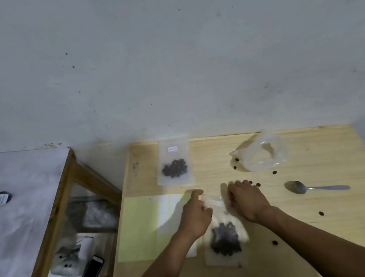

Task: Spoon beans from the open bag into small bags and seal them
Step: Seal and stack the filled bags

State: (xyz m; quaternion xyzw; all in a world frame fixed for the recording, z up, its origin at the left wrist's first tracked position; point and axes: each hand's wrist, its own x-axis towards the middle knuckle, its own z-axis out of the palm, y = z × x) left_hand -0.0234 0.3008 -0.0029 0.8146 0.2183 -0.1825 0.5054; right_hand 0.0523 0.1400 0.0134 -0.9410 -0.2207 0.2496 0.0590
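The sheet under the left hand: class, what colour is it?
Pale yellow-green; the sheet shows best in the head view.

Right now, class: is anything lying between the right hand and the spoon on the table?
Nothing visible does. Bare wood separates the right hand from the spoon; a few loose beans lie just beyond the hand, off that line.

left hand (195,216) and right hand (247,200) pinched closed, knuckles up, side by side
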